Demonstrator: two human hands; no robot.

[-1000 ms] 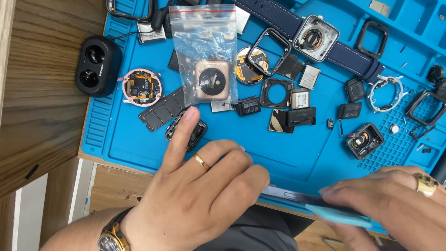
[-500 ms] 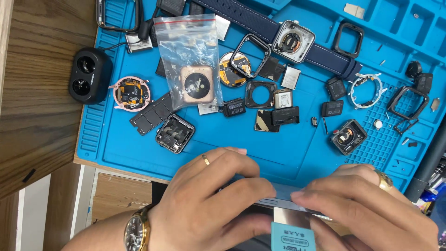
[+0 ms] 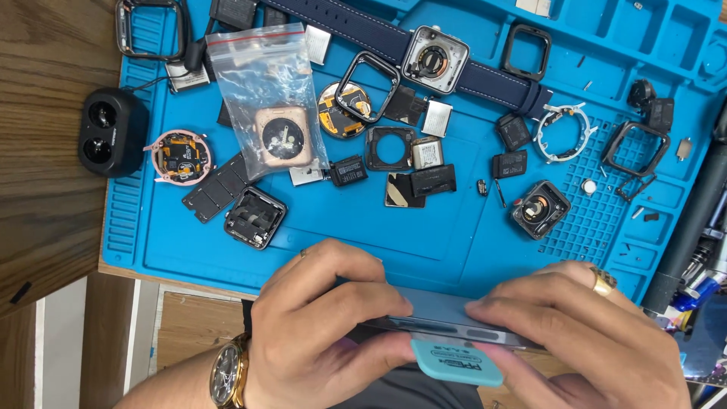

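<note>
At the far left, on the wooden desk [image 3: 45,113], sits a black earbud case [image 3: 112,132], just off the edge of the blue work mat [image 3: 424,235]. On the mat near it lie a round pink-rimmed watch body [image 3: 179,157], a square black watch case [image 3: 255,217], and a clear zip bag [image 3: 269,98] with a gold watch body inside. Below these, the left hand [image 3: 322,333], with a gold wristwatch [image 3: 227,375] on its wrist, is curled shut around the left end of a slim grey phone [image 3: 443,322], fingers over the top and thumb under it. The phone is held edge-on at the near edge of the mat, its long axis running left to right, its side buttons facing the camera. A teal plastic pick [image 3: 457,367] sits against the lower edge of the phone; it seems pinched by a thumb, though which one is hard to tell. The right hand [image 3: 583,341], wearing a gold ring [image 3: 603,282], closes over the right end of the phone. Above it lies a black watch body [image 3: 540,209].
</note>
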